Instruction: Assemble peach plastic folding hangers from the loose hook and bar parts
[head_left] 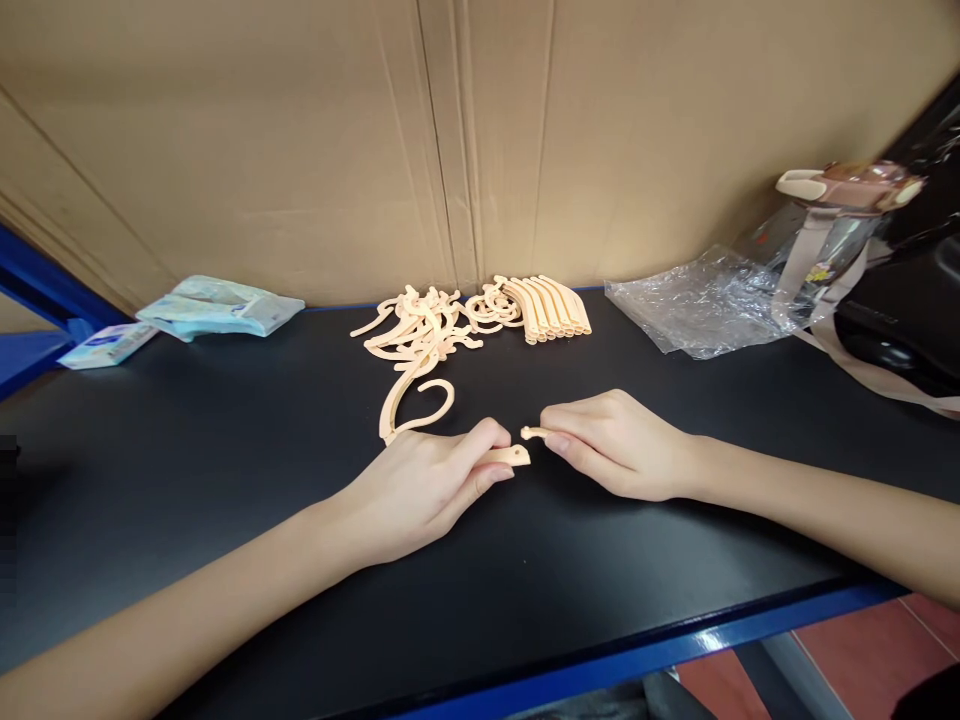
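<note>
My left hand (420,490) is closed around a beige plastic hanger arm (514,456); its flat end with a small hole sticks out past my thumb. Behind that hand, a curved hanger arm (395,398) and a hook (448,398) come into view; whether they join the held arm is hidden. Fingers of my right hand (626,450) pinch a thin beige hanger piece (529,433) with a knobbed tip, the rest of it covered. A small gap separates the two held ends, just above the table.
A jumbled pile of beige hanger parts (420,325) lies by the cardboard wall (300,150), beside a neat stack of curved arms (551,310). Tissue packs (225,305) lie left; a clear plastic bag (690,305) and strapped bottle (825,240) are right. Blue edging (637,660) borders the black table (487,600).
</note>
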